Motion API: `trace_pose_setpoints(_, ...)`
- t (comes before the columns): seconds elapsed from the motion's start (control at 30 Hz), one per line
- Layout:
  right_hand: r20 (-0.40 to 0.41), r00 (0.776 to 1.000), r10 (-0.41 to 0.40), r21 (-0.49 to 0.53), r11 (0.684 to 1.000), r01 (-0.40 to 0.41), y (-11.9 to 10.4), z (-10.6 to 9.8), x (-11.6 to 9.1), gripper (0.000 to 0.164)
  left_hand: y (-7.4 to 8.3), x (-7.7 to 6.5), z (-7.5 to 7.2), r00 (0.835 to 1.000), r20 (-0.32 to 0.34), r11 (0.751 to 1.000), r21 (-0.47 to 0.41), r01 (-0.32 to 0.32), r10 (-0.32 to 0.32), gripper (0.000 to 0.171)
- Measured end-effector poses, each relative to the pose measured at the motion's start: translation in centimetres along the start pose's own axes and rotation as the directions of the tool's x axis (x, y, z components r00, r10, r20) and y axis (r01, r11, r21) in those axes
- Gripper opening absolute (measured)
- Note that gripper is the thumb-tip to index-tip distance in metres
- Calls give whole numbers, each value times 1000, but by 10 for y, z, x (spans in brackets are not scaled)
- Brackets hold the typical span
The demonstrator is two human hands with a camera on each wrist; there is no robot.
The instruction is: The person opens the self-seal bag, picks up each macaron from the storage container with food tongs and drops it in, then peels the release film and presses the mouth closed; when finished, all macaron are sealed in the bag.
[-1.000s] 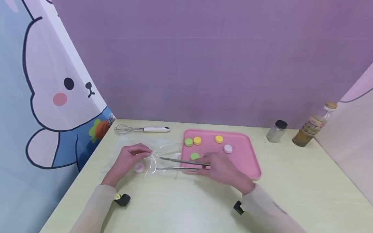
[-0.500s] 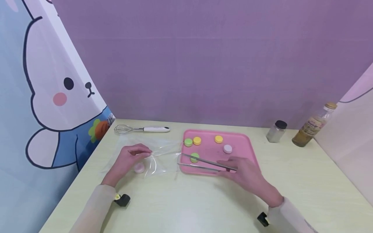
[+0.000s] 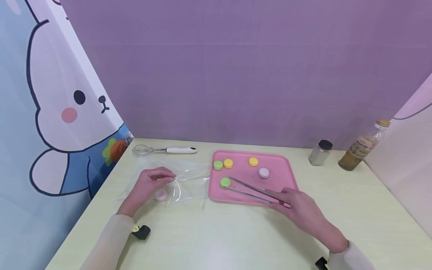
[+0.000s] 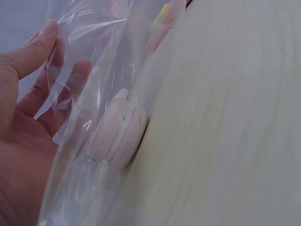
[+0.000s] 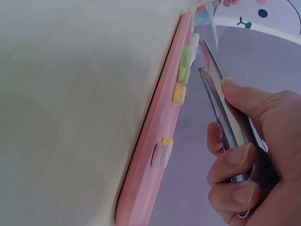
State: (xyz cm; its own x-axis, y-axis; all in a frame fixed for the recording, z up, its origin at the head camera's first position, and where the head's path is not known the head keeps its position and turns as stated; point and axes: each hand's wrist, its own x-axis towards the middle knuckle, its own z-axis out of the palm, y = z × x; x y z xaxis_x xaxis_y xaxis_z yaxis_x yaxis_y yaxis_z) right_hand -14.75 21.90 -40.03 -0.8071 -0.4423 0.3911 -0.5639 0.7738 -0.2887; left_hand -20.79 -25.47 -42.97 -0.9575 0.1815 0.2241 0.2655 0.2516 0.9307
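My left hand pinches the edge of a clear plastic bag lying on the table. Inside the bag sits a pink macaron, near the left hand's wrist side. My right hand grips metal tongs over the pink tray. The tongs' tips are parted at either side of the front green macaron in the head view. Farther back on the tray lie another green macaron, two yellow macarons and a pale pink macaron.
Behind the bag lies a whisk with a white handle. At the back right stand a glass jar with a black lid and a corked bottle of brownish liquid. A purple cloth hangs behind the table.
My right hand has drawn the tongs rightward, out from the bag's opening and back over the tray beside the front green macaron. The left hand and the bag have stayed in place.
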Motion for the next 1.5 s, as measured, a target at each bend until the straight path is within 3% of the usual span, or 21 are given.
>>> trace_pose_setpoints(0.37,30,999,21,-45,999,-20,6,1,-5,36,1,0,0,1000,-3,1000,12,5,-5,19)
trace_pose_setpoints(1.03,77,996,53,6,999,-54,6,18,11,35,0,-1,1,1000,-4,999,50,-10,11,22)
trace_pose_setpoints(1.5,55,998,44,38,998,-46,10,19,11,32,-1,0,1,1000,3,1000,15,-15,15,26)
